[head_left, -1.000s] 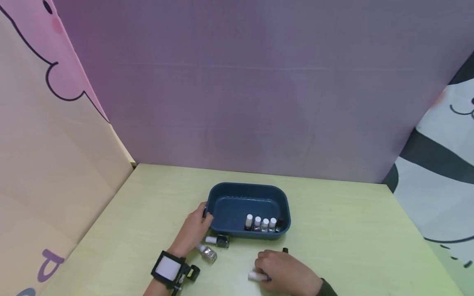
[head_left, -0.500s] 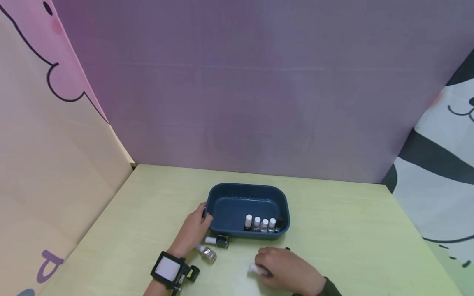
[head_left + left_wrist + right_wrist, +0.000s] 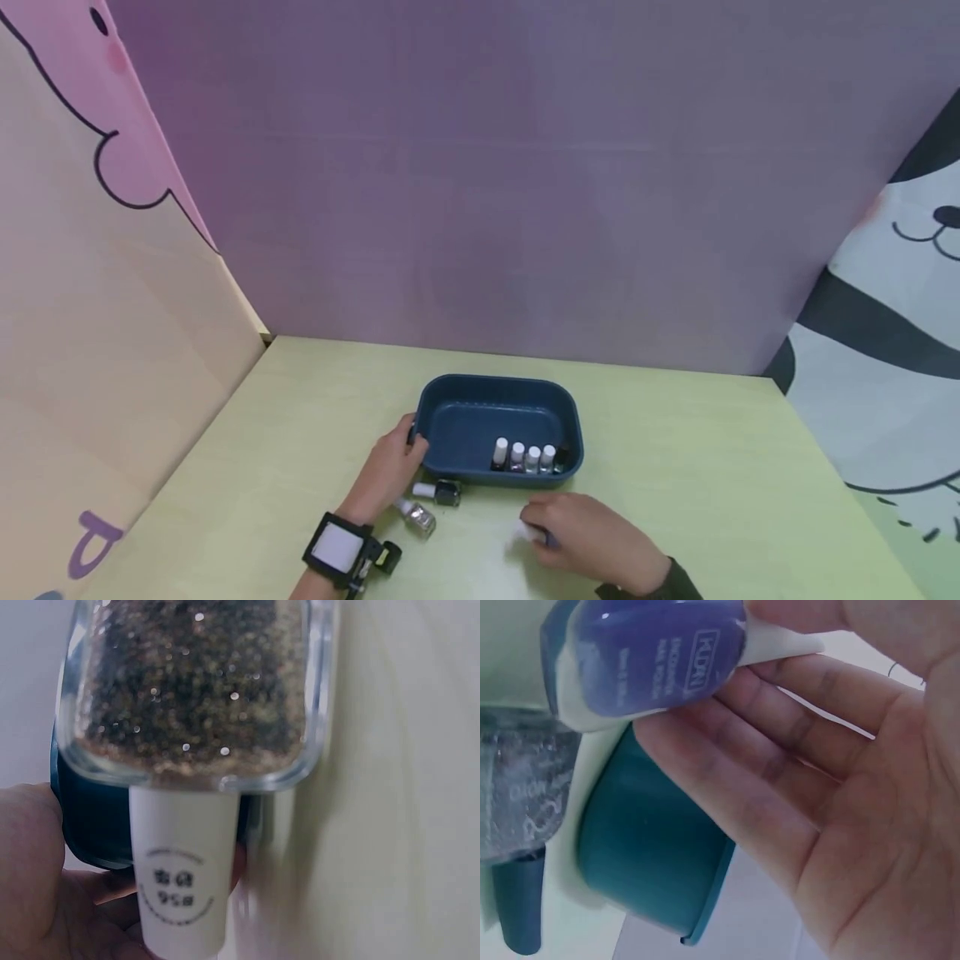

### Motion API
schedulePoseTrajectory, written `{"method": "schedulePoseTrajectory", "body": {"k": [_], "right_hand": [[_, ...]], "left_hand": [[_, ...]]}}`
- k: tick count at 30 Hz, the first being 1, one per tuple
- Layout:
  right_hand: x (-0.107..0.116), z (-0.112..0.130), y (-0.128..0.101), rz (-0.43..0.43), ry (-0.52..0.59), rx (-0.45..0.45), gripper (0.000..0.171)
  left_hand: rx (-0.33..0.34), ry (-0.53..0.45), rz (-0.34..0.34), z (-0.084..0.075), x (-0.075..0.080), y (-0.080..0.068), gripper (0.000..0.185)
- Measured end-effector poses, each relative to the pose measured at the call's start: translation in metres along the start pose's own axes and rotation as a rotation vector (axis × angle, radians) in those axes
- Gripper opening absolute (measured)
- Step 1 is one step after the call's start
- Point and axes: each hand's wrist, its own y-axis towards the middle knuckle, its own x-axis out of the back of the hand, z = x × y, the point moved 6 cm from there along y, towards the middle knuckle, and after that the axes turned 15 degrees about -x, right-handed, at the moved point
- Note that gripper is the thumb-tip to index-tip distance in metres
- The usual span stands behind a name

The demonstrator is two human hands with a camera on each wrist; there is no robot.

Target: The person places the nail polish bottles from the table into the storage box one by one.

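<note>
a pale yellow-green table (image 3: 712, 500) fills the low part of the head view, boxed in by a purple back wall (image 3: 525, 208), a peach and pink cartoon panel (image 3: 90, 317) on the left and a black and white cartoon panel (image 3: 885, 333) on the right.

nearest the person, the right hand (image 3: 588, 537) lies low on the table in front of the tub, with a dark sleeve (image 3: 667, 583) at its wrist. its fingers are curled round a purple nail polish bottle (image 3: 649, 652) with a white cap; in the right wrist view the fingers (image 3: 727, 772) lie under the bottle and the thumb presses the cap from above. in the head view only a pale bit of that bottle (image 3: 531, 532) shows at the fingertips.

to the left, a glitter polish bottle (image 3: 418, 516) lies on its side on the table just beside the left wrist, which wears a black strap with a white square (image 3: 339, 547). in the left wrist view this bottle (image 3: 195, 690) fills the frame, white cap toward the hand. just beyond it a dark polish bottle (image 3: 441, 492) also lies on its side, close to the tub's front wall.

the left hand (image 3: 390, 471) rests at the tub's near left corner, fingers bent against the rim.

further back stands the dark blue tub (image 3: 450, 400). inside, along its near wall, a row of upright bottles (image 3: 523, 455) with white caps stands side by side, with a darker one at the right end.
</note>
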Motion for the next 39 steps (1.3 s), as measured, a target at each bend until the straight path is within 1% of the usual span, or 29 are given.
{"method": "schedulePoseTrajectory", "body": {"k": [6, 9, 11, 13, 18, 23, 28, 34, 36, 39], "right_hand": [[0.012, -0.003, -0.004, -0.118, 0.001, 0.065, 0.024], [0.017, -0.006, -0.003, -0.143, 0.010, 0.055, 0.019], [0.021, -0.009, -0.002, -0.134, 0.025, 0.028, 0.012], [0.025, -0.012, 0.000, -0.117, 0.044, -0.003, 0.009], [0.035, -0.017, 0.004, -0.091, 0.070, -0.052, 0.010], [0.043, -0.020, 0.007, -0.102, 0.106, -0.061, 0.011], [0.043, -0.026, 0.004, -0.109, 0.123, -0.078, 0.012], [0.046, -0.028, 0.004, -0.100, 0.144, -0.070, 0.014], [0.048, -0.028, 0.005, -0.108, 0.140, -0.067, 0.014], [0.051, -0.028, 0.006, -0.140, 0.119, -0.066, 0.014]], "left_hand": [[-0.009, -0.013, 0.003, 0.000, -0.001, 0.000, 0.047], [-0.003, -0.005, -0.005, 0.000, 0.001, -0.001, 0.047], [0.003, -0.007, -0.004, 0.000, 0.002, -0.001, 0.047], [0.008, -0.013, -0.002, 0.001, 0.002, -0.001, 0.047], [0.017, -0.018, 0.004, 0.002, 0.001, -0.001, 0.048], [0.010, -0.018, 0.000, 0.002, 0.000, -0.001, 0.047], [0.009, -0.026, 0.014, 0.000, -0.003, -0.001, 0.048], [-0.005, 0.014, -0.005, 0.000, 0.000, 0.001, 0.048], [-0.004, 0.017, -0.010, 0.000, 0.001, 0.001, 0.048], [0.005, 0.007, -0.004, 0.002, 0.001, 0.000, 0.047]]}}
